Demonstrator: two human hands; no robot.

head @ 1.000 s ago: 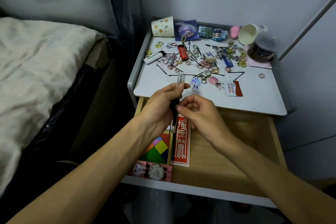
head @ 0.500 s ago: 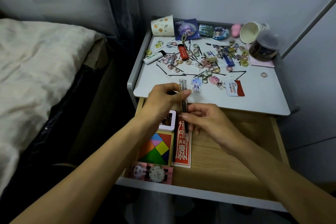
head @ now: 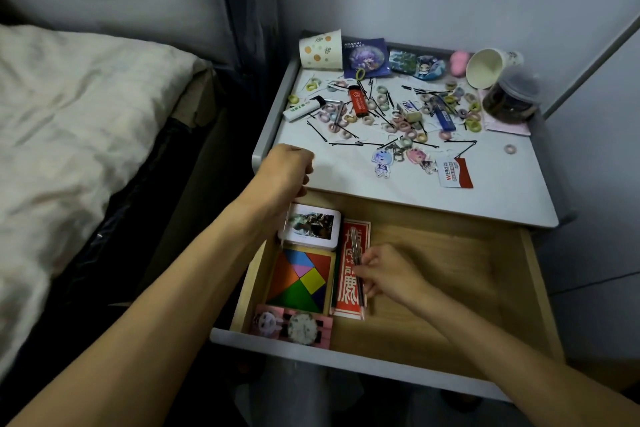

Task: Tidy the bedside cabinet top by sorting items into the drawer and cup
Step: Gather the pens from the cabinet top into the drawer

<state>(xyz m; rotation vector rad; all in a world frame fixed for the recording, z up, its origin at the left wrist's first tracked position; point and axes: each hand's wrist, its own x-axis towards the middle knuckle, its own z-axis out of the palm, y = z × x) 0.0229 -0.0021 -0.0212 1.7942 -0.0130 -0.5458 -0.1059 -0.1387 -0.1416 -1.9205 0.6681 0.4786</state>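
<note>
The wooden drawer [head: 450,288] of the bedside cabinet stands pulled out. My right hand [head: 384,272] is inside it and pinches a clear pen [head: 356,253] that lies along a red packet [head: 349,302]. My left hand [head: 287,166] hovers at the front left edge of the white cabinet top [head: 485,191], fingers curled, with nothing in it. On the top lie several hair ties, bobby pins, a red lighter [head: 357,101], a white lighter [head: 303,109], a blue lighter [head: 444,117] and two keychain figures [head: 382,161]. One paper cup [head: 322,49] stands at the back left; another paper cup [head: 486,68] lies tipped at the back right.
In the drawer's left part sit a white tin [head: 310,227], a coloured tangram [head: 301,282] and a pink card [head: 292,326]. A lidded jar [head: 512,95], badges and a red tag [head: 455,173] are on the top. A bed [head: 69,135] lies to the left, walls behind and to the right.
My right hand carried the pen down into the drawer onto the red packet. My left hand let go of the pen and drew back to the cabinet's front left edge.
</note>
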